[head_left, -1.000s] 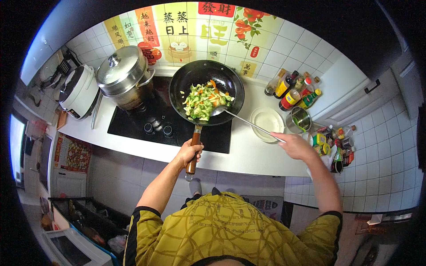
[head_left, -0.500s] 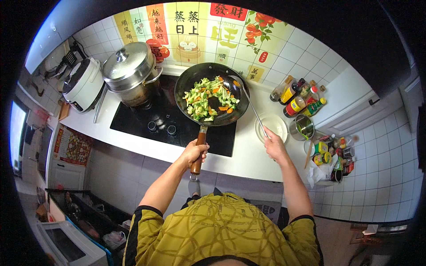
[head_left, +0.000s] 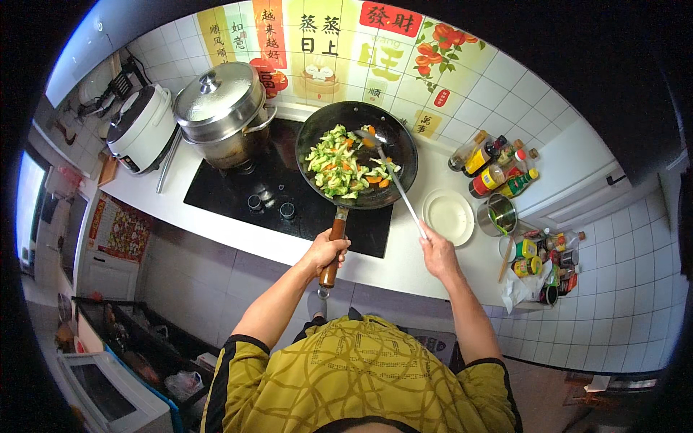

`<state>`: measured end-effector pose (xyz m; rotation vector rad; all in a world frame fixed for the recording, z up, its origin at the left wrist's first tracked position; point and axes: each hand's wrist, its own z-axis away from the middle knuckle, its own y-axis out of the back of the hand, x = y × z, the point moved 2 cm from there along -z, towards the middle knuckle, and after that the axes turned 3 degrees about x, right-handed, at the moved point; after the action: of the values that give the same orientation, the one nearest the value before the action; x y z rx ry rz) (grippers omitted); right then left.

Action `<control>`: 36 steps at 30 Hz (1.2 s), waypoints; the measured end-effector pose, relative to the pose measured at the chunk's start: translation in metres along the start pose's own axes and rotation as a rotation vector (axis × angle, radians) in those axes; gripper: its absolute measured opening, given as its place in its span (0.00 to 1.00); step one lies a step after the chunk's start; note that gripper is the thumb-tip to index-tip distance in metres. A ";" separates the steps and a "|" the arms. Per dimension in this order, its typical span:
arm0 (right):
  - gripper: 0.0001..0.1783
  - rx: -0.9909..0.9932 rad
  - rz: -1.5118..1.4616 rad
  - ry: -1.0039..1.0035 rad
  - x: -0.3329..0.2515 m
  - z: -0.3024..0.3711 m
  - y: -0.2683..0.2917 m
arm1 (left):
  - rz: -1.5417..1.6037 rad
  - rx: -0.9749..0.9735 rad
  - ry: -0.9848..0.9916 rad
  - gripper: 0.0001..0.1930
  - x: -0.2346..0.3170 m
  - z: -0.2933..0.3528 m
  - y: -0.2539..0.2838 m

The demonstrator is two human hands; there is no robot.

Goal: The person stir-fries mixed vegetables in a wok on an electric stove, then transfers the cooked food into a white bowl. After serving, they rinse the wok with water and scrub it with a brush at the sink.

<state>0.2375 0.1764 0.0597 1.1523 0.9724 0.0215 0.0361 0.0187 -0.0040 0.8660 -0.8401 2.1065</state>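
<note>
My left hand [head_left: 330, 250] is wrapped round the brown wooden handle of a black wok [head_left: 404, 144], which sits on the right part of the black glass stove. Inside the wok lie chopped green vegetables [head_left: 339, 169] with orange slices that look like carrot, mostly heaped to the left. My right hand [head_left: 437, 252] grips the long pale handle of a spatula [head_left: 398, 184]. Its dark head reaches into the upper middle of the wok, by some orange slices. A white plate [head_left: 448, 216] rests on the counter just beyond my right hand.
On the stove's left stands a lidded steel steamer pot [head_left: 221, 108], with a white rice cooker [head_left: 139, 130] beyond it. Sauce bottles [head_left: 487, 182] cluster at the right back, near a steel pot [head_left: 497, 214]. Several jars and packets [head_left: 530, 267] crowd the counter's right end.
The spatula's head has moved left from the wok's right rim into its upper middle. My right hand has shifted slightly left and downward. The whole view has shifted a little.
</note>
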 end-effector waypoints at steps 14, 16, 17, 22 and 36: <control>0.24 -0.135 -0.052 0.119 -0.034 -0.026 -0.039 | -0.042 0.023 0.006 0.09 -0.001 -0.001 -0.001; 0.24 -0.074 0.108 0.232 -0.020 -0.013 -0.032 | -0.043 0.024 -0.002 0.09 -0.005 -0.004 -0.001; 0.24 -0.044 0.187 0.288 -0.012 -0.008 -0.027 | -0.045 0.025 -0.004 0.09 -0.006 -0.004 -0.001; 0.24 -0.007 0.417 0.322 0.014 0.023 0.020 | -0.036 0.007 -0.015 0.07 -0.004 -0.002 -0.002; 0.24 0.122 0.088 0.125 0.074 0.008 0.030 | -0.046 0.027 0.007 0.09 -0.009 -0.005 0.000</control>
<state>0.3007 0.2191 0.0364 1.3177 1.0442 0.1072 0.0391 0.0198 -0.0136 0.8833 -0.7819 2.0842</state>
